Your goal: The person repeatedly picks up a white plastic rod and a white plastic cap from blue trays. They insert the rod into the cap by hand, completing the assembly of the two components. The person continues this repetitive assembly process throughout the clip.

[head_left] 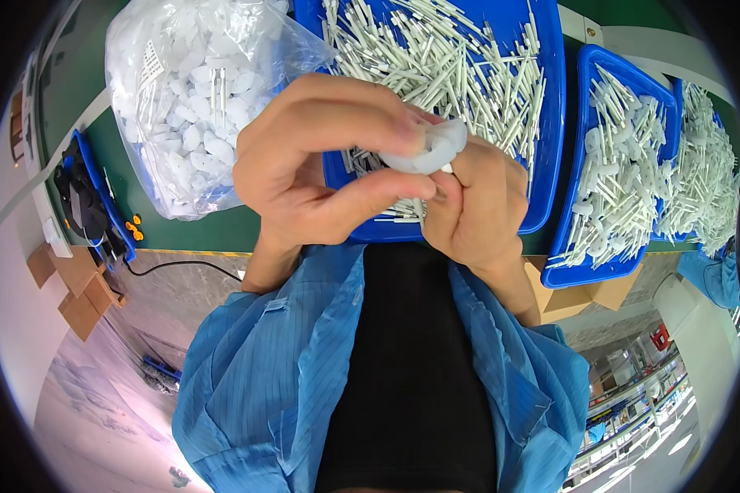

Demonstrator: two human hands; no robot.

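In front of my chest both hands meet over the large blue tray [554, 123]. My left hand [296, 156] is closed, with thumb and forefinger pinching a translucent white soft cap-like piece [442, 148]. My right hand [487, 197] is closed against that piece, gripping a thin white stick; its tip [446, 168] shows at the piece's lower edge. Fingers hide most of the stick, so I cannot tell how far it enters the piece. Beneath my hands, many loose white sticks [436, 57] with metallic ends fill the tray.
A clear plastic bag [168, 115] of translucent white pieces stands at the left. To the right, a second blue tray [668, 82] holds sticks with white pieces on them; another pile [699, 164] lies beyond. A small blue tray [107, 193] with dark items sits far left.
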